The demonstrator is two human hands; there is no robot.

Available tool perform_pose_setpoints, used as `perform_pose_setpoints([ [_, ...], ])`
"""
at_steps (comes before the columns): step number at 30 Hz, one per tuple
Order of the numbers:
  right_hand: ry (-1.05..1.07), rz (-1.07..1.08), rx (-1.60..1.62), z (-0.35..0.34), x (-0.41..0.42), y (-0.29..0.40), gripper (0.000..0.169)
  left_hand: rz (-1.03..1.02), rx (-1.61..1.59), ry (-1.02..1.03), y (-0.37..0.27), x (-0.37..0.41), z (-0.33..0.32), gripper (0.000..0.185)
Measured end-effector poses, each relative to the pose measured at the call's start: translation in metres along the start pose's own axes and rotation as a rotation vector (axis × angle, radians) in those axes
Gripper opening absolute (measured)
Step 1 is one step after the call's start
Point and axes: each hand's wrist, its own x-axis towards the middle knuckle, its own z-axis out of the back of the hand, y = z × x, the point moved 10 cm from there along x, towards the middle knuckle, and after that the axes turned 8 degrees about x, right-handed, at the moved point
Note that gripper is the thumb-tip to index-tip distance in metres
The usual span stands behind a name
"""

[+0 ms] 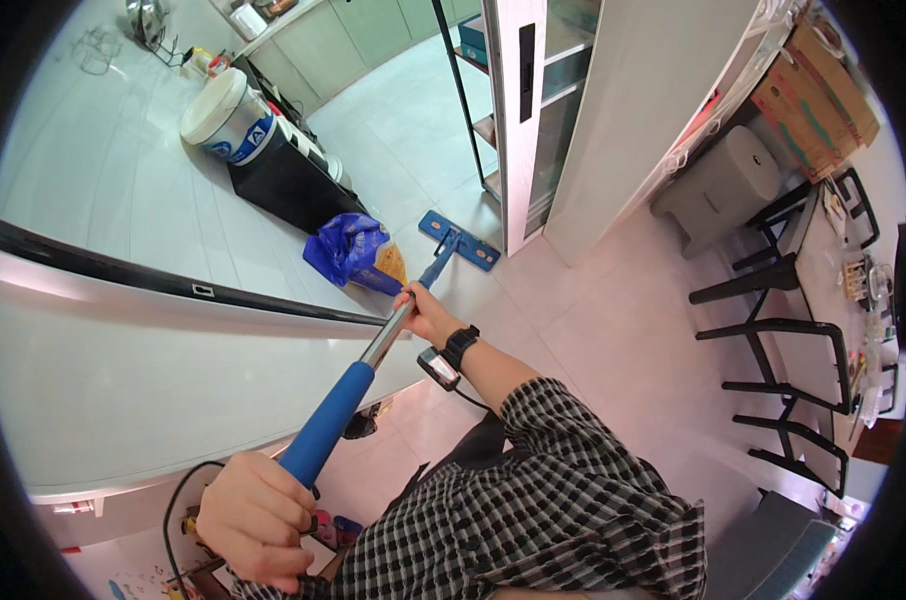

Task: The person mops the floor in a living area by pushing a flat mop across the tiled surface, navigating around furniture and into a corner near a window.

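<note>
My right hand [425, 311], with a black strap and a small device at its wrist, is closed around the metal pole [387, 337] of a flat mop. My left hand [254, 517], in a fist at the lower left, is closed at the end of the mop's blue handle grip [329, 424]. The blue rectangular mop head [460, 240] lies flat on the tiled floor, beside a sliding door's frame. Left of the mop head stands a crumpled blue plastic bag [355, 251].
A white bucket [231, 116] and a black bin-like container [295, 180] stand beyond the bag. A glass sliding door [524, 150] and a shelf rack [464, 90] bound the doorway. At right are a grey stool [723, 187], a table [820, 262] and black-framed chairs [790, 326].
</note>
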Motion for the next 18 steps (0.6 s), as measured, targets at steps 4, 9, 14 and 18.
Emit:
perform_pose_setpoints([
  [4, 0.190, 0.014, 0.251, -0.014, 0.047, 0.033, 0.019, 0.283, 0.183, -0.011, 0.052, -0.014, -0.022, 0.020],
  [9, 0.054, 0.183, 0.027, 0.016, 0.070, 0.089, 0.017, 0.461, 0.215, 0.015, 0.112, -0.040, -0.079, 0.012],
  [14, 0.066, 0.188, -0.139, 0.012, 0.038, 0.079, 0.019, 0.411, 0.271, -0.263, 0.088, -0.037, -0.054, 0.017],
  [18, 0.135, 0.169, 0.016, -0.004, -0.021, 0.028, 0.019, 0.146, 0.160, -0.321, 0.016, 0.012, -0.004, 0.047],
])
